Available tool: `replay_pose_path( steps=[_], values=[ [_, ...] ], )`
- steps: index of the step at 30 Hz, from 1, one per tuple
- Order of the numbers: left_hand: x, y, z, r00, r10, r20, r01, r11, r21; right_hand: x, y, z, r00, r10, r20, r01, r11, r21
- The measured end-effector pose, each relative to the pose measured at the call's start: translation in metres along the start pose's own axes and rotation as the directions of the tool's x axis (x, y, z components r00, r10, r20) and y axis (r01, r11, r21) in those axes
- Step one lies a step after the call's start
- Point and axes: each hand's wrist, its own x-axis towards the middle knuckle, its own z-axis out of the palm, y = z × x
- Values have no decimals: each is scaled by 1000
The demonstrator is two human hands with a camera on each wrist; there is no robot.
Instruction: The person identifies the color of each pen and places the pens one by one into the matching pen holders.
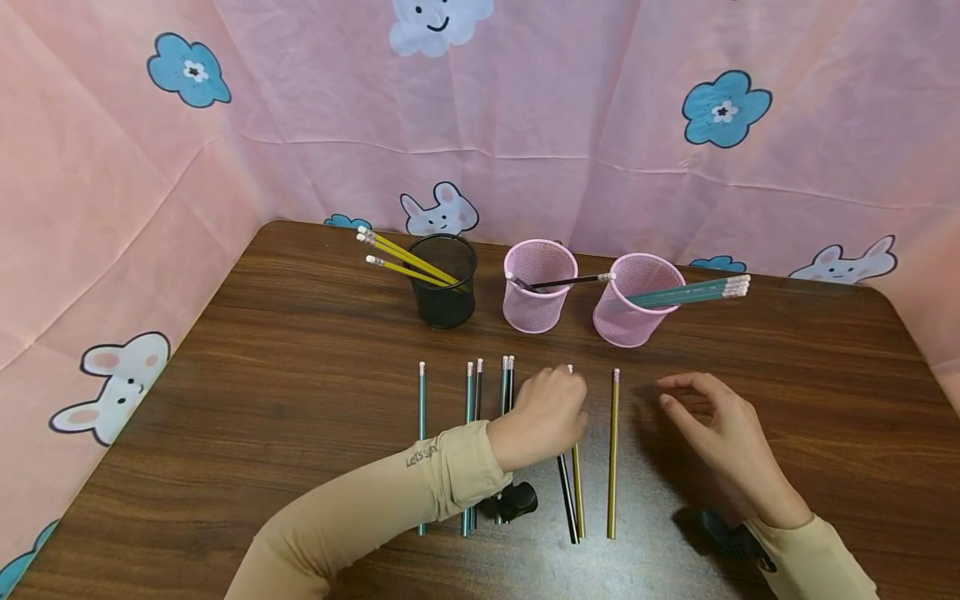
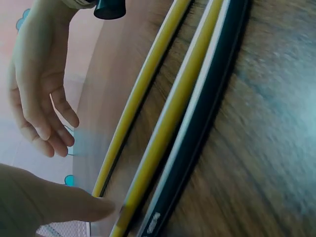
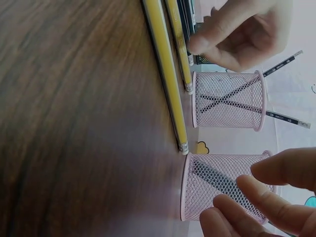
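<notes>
Two ylw pencils (image 3: 167, 74) w/ wht erasers (image 3: 184, 152) lie nr L hand (image 1: 542, 417).

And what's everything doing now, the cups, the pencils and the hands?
Black cup: standing, holding three yellow pencils
Middle pink cup: standing, holding two black pencils
Right pink cup: standing, holding teal pencils
Loose teal pencils: lying down
Loose black pencils: lying down
Loose yellow pencils: lying down, rightmost one apart
Left hand: fingers curled, over the loose pencils; can't tell if it holds one
Right hand: fingers loosely bent, holding nothing
</notes>
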Motion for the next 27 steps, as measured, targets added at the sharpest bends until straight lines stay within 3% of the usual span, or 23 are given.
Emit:
replay_pose_path(
  steps=[13, 27],
  values=[
    [7, 5, 7, 992, -60, 107, 68, 995, -67, -1, -1, 1, 1000, 0, 16, 0, 1000, 1],
    [13, 8, 9, 979, -125, 160, 152, 973, -171, -1, -1, 1, 999, 32, 27, -32, 999, -8]
  ],
)
